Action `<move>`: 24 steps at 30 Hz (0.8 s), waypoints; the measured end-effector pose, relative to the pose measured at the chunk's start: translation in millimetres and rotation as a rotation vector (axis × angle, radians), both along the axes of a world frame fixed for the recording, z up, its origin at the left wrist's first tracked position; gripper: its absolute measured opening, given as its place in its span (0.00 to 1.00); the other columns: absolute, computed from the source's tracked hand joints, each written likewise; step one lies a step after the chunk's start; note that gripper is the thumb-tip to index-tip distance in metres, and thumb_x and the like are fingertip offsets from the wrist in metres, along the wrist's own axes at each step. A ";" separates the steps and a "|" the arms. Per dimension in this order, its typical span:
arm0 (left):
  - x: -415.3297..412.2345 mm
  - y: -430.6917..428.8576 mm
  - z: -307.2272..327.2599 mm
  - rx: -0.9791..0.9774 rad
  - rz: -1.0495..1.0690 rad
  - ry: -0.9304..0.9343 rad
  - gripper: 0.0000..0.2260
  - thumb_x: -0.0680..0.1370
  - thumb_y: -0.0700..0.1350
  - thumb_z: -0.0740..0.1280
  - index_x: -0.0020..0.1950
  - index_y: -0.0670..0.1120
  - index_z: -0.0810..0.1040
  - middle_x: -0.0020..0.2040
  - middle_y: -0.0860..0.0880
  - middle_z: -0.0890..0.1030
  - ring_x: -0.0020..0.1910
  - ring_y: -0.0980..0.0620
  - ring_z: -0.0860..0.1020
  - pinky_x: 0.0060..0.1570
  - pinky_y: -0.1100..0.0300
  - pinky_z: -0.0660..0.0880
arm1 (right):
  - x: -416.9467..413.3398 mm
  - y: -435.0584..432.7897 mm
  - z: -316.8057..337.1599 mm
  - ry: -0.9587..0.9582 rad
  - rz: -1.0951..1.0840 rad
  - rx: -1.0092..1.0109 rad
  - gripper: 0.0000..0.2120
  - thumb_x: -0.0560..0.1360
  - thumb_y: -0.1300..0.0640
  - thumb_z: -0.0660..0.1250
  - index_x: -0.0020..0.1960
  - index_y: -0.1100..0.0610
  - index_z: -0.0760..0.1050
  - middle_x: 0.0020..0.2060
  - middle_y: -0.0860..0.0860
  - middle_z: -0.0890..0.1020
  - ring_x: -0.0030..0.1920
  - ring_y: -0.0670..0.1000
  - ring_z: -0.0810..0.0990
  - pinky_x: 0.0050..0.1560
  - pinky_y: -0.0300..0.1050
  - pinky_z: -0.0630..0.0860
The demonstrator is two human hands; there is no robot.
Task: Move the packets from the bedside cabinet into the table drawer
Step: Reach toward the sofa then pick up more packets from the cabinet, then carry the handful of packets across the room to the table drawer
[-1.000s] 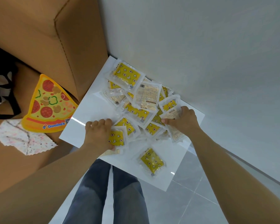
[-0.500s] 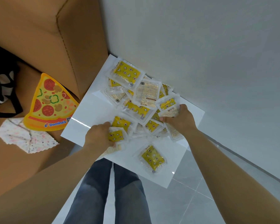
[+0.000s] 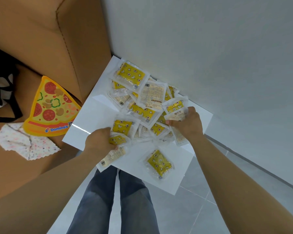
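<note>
Leaning over the white surface (image 3: 95, 119) of the bedside cabinet, I had both hands down in the heap of packets (image 3: 142, 112), and I placed everything else from that heap. My left hand (image 3: 100, 142) was at the heap's near-left edge, fingers curled round a yellow packet (image 3: 118, 139), with a pale packet (image 3: 112, 157) sticking out beneath my palm and past the surface's edge. My right hand (image 3: 188, 124) was at the heap's right edge, thumb and fingers pinched on a labelled packet (image 3: 175, 110) with yellow print and a white strip of lettering. The two hands were apart, with several packets lying between them. Most of the heap lay overlapping, some yellow side up, some showing a pale printed back, and it reached the grey wall (image 3: 210, 39) behind. A lone packet (image 3: 159, 163) lay on the surface nearer me than the heap, apart from it. Left of the heap stood a cardboard box (image 3: 71, 39). Farther left, a pizza-slice mat (image 3: 52, 108) touched a patterned cloth (image 3: 25, 144). Below the heap, my jeans (image 3: 117, 200) and the grey floor tiles (image 3: 201, 208) showed.
</note>
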State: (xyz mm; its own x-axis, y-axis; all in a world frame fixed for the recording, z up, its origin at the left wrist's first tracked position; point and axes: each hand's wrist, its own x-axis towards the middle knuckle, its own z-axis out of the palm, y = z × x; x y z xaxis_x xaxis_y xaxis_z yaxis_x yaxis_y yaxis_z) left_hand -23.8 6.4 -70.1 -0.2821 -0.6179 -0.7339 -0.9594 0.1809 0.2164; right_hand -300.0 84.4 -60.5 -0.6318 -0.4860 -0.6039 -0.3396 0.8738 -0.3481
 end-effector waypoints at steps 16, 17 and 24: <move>12.2 -3.4 19.4 0.090 0.289 0.052 0.19 0.68 0.53 0.76 0.51 0.43 0.79 0.46 0.46 0.81 0.44 0.48 0.78 0.46 0.55 0.75 | 13.2 26.7 17.9 -0.010 -0.142 0.016 0.34 0.65 0.45 0.78 0.62 0.58 0.67 0.56 0.55 0.78 0.56 0.57 0.78 0.47 0.46 0.73; 12.2 -4.0 23.0 0.097 0.302 0.057 0.19 0.68 0.53 0.76 0.51 0.42 0.79 0.47 0.45 0.81 0.46 0.47 0.79 0.48 0.54 0.76 | 14.8 29.6 20.3 -0.051 -0.156 0.028 0.32 0.66 0.47 0.77 0.62 0.58 0.68 0.56 0.54 0.78 0.57 0.57 0.78 0.47 0.45 0.71; 9.7 -8.3 60.3 0.082 0.369 0.137 0.13 0.69 0.49 0.76 0.45 0.42 0.79 0.42 0.46 0.78 0.42 0.49 0.75 0.40 0.59 0.70 | 23.6 47.3 35.2 -0.208 -0.314 0.001 0.19 0.67 0.53 0.77 0.55 0.56 0.76 0.55 0.54 0.81 0.57 0.56 0.79 0.55 0.49 0.75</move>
State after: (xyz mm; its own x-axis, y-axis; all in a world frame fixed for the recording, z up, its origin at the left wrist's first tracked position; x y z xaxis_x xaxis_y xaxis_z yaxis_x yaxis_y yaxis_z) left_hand -14.1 -1.9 -9.9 -0.1508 -0.6369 -0.7561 -0.9177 -0.1941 0.3465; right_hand -276.5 131.8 -25.4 -0.6135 -0.2876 -0.7355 0.0229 0.9245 -0.3806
